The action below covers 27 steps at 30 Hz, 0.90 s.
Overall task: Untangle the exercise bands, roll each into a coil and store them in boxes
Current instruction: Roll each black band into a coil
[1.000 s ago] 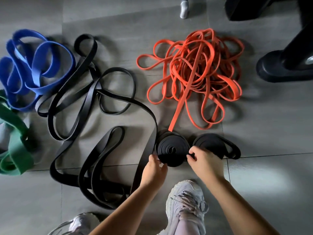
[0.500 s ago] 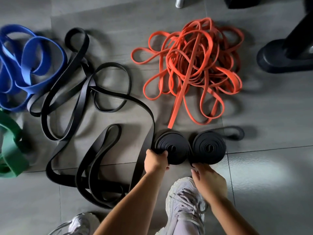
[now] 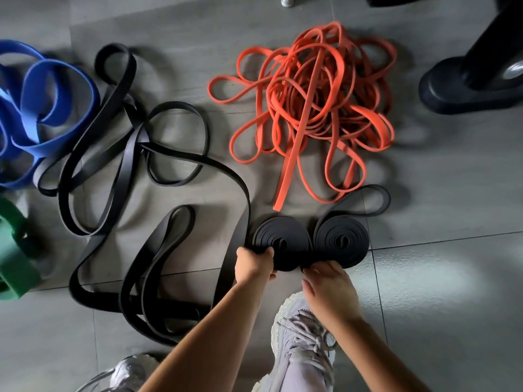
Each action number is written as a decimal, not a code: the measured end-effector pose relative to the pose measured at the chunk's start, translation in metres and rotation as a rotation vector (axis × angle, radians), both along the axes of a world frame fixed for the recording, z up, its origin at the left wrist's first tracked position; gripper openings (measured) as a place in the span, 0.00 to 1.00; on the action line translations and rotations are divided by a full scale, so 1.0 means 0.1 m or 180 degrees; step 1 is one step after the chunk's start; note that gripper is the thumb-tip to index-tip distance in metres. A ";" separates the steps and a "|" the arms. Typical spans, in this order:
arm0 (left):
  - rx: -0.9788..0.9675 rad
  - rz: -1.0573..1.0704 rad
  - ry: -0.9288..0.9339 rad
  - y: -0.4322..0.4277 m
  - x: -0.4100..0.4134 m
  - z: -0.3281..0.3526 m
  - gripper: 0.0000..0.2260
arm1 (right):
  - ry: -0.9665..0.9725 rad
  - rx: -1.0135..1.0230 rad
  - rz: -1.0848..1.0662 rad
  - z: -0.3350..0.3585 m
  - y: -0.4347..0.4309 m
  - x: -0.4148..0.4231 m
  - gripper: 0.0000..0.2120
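Two black coils lie side by side on the grey floor: the left coil and the right coil. My left hand grips the near left edge of the left coil, where a long black band still trails off in loose loops to the left. My right hand touches the near edge between the two coils, fingers curled at the rim. A short loose tail runs from the right coil toward the back right.
A tangled orange band pile lies behind the coils. Blue bands and a green band lie at the far left. A black equipment base stands at the back right. My shoes are just below the hands.
The right coil has been let go and now lies flat beside the left one. My right hand drew back to the near rim. My left hand kept its grip.
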<state>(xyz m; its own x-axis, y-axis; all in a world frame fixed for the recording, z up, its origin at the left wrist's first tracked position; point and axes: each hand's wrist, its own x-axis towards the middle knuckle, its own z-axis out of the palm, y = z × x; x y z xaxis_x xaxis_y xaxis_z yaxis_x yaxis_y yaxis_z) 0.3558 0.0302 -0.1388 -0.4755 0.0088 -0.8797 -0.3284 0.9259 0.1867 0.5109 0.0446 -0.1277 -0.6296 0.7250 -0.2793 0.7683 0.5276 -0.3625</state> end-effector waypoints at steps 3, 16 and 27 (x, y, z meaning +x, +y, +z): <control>0.0062 0.0057 -0.0062 0.05 0.17 0.07 0.24 | 0.0132 -0.0335 -0.0205 0.06 -0.01 -0.04 0.11; 0.0428 -0.0966 0.1035 -0.12 0.33 0.41 0.35 | -0.0073 0.0496 -0.0893 0.11 1.17 0.40 0.15; 0.1108 -0.4448 0.0628 0.12 0.65 0.31 0.22 | -0.0597 0.0465 -0.0775 0.05 0.79 0.82 0.05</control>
<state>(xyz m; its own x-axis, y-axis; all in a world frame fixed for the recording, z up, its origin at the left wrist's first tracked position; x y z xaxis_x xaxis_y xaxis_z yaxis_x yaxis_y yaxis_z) 0.4210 0.0422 -0.1080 -0.0109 0.7521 -0.6589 0.8428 0.3615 0.3987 0.5927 0.1232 -0.1224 -0.3805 0.8886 -0.2560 0.9243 0.3563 -0.1370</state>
